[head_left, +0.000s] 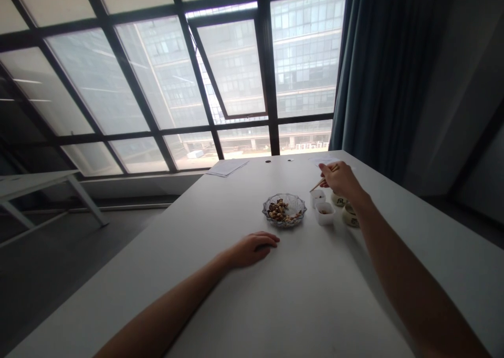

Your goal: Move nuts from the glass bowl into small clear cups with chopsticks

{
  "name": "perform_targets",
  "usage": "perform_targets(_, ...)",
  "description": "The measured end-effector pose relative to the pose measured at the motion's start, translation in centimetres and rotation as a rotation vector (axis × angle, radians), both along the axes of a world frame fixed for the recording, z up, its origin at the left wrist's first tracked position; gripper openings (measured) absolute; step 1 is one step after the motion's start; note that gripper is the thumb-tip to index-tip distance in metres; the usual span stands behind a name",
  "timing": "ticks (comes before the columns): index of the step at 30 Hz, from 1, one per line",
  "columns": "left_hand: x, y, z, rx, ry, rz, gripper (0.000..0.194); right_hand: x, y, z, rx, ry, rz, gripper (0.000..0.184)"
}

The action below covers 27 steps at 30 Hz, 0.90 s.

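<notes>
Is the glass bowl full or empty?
Partly full: nuts are heaped toward the bowl's left side, with bare glass showing at right.

Nuts (277, 211) in bowl (296, 207), left of 2 tubs (325, 219)

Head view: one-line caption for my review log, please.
Right hand holds chopsticks by two small containers; left hand rests near a glass dish of nut-like pieces.

1 head view, forward over table (220, 211)
</notes>
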State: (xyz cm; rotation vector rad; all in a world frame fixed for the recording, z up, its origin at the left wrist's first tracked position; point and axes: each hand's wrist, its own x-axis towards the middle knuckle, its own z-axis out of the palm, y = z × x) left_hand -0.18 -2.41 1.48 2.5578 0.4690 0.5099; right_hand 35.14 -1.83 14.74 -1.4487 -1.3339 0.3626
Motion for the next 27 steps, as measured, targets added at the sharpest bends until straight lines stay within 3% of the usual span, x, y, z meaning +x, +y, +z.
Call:
perform_targets(5,0.6,0.0,0.1,-0.004,0.007,0.000,0.029,-2.7,-0.1,-0.4,-0.131,0.111,0.237,0.034)
perform_targets(10,1.0,0.0,0.2,-0.008,-0.002,-0.003,0.029,-4.0,1.1,-2.6,-0.148,0.121,0.319,0.034)
perform_targets(16,1.2,-0.1,0.4,-0.002,0.004,-0.005,0.029,-4.7,1.9,-4.1,-0.145,0.094,0.289,0.040)
perform_targets(20,1.1,-0.3,0.7,-0.002,0.010,-0.005,0.029,-5.0,1.7,-4.0,-0.092,0.000,0.221,0.045)
perform_targets(27,1.0,-0.4,0.7,-0.010,-0.001,-0.006,0.029,-4.9,1.4,-3.2,-0.077,0.033,0.186,0.046)
